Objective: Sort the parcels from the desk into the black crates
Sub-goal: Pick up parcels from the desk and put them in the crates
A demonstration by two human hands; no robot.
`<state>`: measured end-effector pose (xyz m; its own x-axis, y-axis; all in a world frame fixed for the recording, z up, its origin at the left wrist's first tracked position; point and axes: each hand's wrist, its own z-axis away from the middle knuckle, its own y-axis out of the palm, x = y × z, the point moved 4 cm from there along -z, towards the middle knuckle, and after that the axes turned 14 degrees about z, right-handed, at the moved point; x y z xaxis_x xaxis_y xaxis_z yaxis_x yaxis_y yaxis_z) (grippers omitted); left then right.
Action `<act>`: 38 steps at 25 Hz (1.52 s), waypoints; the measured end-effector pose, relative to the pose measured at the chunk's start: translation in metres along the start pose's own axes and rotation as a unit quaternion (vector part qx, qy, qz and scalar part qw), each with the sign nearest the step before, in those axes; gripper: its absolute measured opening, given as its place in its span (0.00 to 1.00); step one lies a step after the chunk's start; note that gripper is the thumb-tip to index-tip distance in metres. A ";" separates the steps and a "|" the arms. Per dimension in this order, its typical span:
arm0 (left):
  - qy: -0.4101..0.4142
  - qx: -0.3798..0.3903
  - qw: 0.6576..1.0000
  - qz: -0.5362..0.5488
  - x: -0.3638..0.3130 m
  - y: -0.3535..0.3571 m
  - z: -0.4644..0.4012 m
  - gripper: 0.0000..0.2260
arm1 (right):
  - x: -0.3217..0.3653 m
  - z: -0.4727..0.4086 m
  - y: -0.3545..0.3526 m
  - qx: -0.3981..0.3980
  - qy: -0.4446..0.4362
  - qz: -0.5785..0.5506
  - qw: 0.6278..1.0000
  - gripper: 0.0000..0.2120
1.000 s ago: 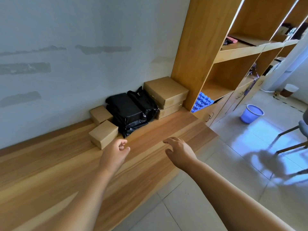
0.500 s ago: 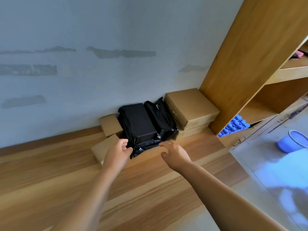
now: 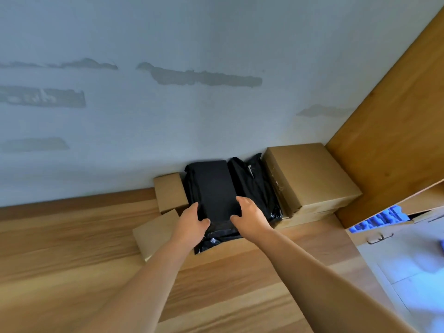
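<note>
Wooden desk (image 3: pixel 72 260) against a pale blue wall (image 3: pixel 168 116), with parcels heaped at its back edge, centre frame.

Both hands clasp the near end of a black-wrapped parcel (image 3: pixel 211 188): the left hand (image 3: pixel 191 225) grips its left edge, thumb on top, and the right hand (image 3: pixel 251 216) its right edge, fingers curled over. A second black parcel (image 3: pixel 254 181) lies just right of it. Two small cardboard boxes (image 3: pixel 169 192) sit to the left, two flat cardboard boxes (image 3: pixel 310 174) stacked to the right, beside a wooden shelf unit (image 3: pixel 396 128).
</note>
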<state>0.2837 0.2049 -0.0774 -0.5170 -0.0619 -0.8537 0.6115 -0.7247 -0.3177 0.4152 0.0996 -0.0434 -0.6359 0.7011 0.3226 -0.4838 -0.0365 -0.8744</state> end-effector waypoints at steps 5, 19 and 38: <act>-0.048 0.013 0.997 0.056 0.002 0.012 -0.006 0.28 | 0.002 -0.026 0.008 0.072 0.046 -0.070 0.994 0.28; -0.041 -0.116 0.965 0.232 -0.026 0.018 0.059 0.18 | -0.012 -0.001 -0.023 0.084 -0.015 -0.180 0.980 0.10; 0.263 -0.267 0.901 0.219 -0.218 -0.081 0.175 0.20 | 0.083 0.101 -0.222 -0.170 -0.256 -0.356 0.882 0.18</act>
<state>0.2425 0.1572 0.2066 0.1132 0.1739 -0.9782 0.9613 -0.2682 0.0636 0.4085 0.0939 0.2142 -0.4732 0.0432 0.8799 -0.7180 0.5598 -0.4136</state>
